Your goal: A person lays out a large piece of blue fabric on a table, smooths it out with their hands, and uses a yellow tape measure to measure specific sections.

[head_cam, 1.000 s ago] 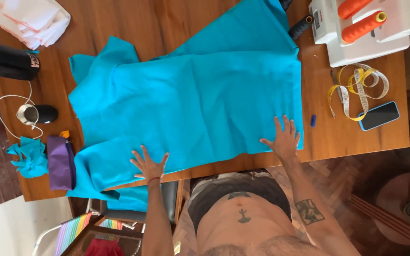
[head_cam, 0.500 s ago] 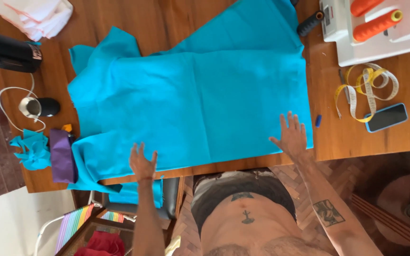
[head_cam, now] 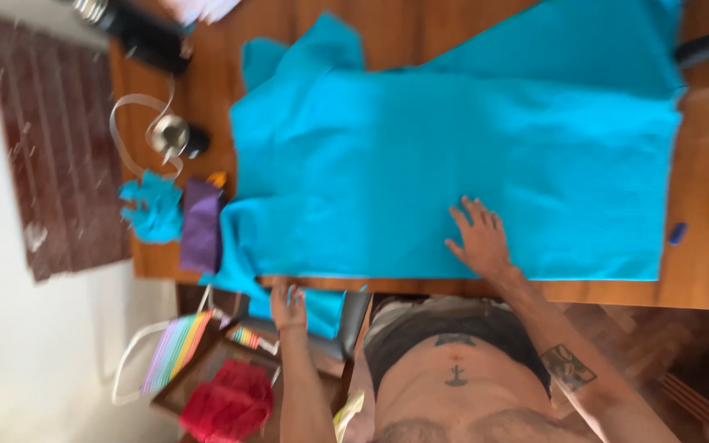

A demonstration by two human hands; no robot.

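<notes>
A large turquoise cloth (head_cam: 453,156) lies spread over the wooden table (head_cam: 699,279). My right hand (head_cam: 478,238) rests flat on the cloth near its front edge, fingers spread. My left hand (head_cam: 289,303) is below the table edge, at the turquoise part of the cloth (head_cam: 322,308) that hangs down there; the blur hides whether it grips it.
A purple folded cloth (head_cam: 200,226) and turquoise scraps (head_cam: 151,209) lie at the table's left end, beside a small metal cup (head_cam: 170,133) and a black flask (head_cam: 137,33). A blue marker (head_cam: 678,233) lies at the right. Below are a rainbow-striped bag (head_cam: 172,353) and red fabric (head_cam: 227,404).
The view has swung left and moved closer. My left hand has dropped off the table top to the hanging cloth below the edge. My right hand has slid left along the cloth's front edge.
</notes>
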